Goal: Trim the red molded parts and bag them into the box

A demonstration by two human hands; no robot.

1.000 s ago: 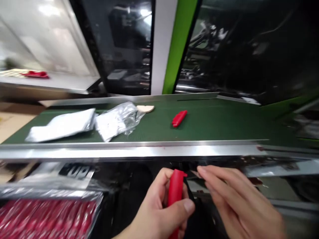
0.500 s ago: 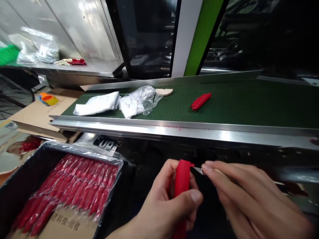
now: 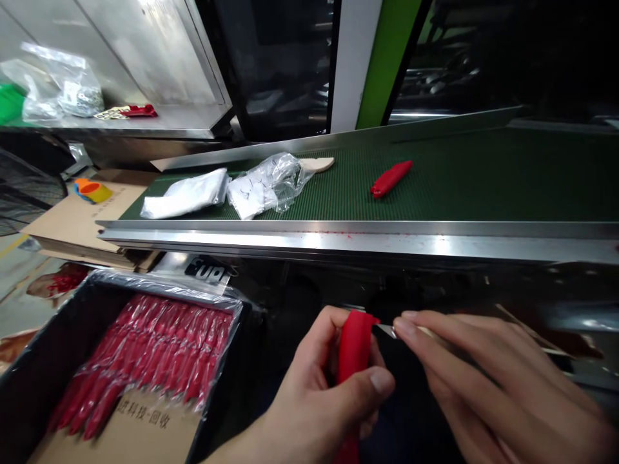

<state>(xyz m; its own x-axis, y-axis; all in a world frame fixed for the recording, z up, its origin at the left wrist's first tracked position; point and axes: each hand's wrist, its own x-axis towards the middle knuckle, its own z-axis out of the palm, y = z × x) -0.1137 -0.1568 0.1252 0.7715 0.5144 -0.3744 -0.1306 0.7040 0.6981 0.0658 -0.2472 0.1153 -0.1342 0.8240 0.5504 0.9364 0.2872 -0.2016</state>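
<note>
My left hand [image 3: 333,380] is wrapped round a long red plastic part [image 3: 353,348], held upright below the conveyor edge. Between the fingertips of my right hand [image 3: 474,367] is a small knife [image 3: 385,330] with a thin pointed metal blade. Its tip meets the upper right edge of the red part, where a small red shaving sticks out. Most of the knife's handle is hidden by my fingers. Another red part [image 3: 391,179] lies by itself on the green conveyor belt [image 3: 459,187].
At lower left stands a dark bin [image 3: 29,380] with rows of plastic-wrapped red parts [image 3: 164,348] and cardboard. A metal rail [image 3: 309,240] runs along the belt's front. White packets [image 3: 188,193] and a clear bag [image 3: 271,183] lie on the belt; flat cardboard [image 3: 58,212] is stacked at left.
The view has shifted slightly, so the belt sits higher in the picture. The red part's top has turned a little, and the red shaving at its edge looks larger. Both hands keep their grips.
</note>
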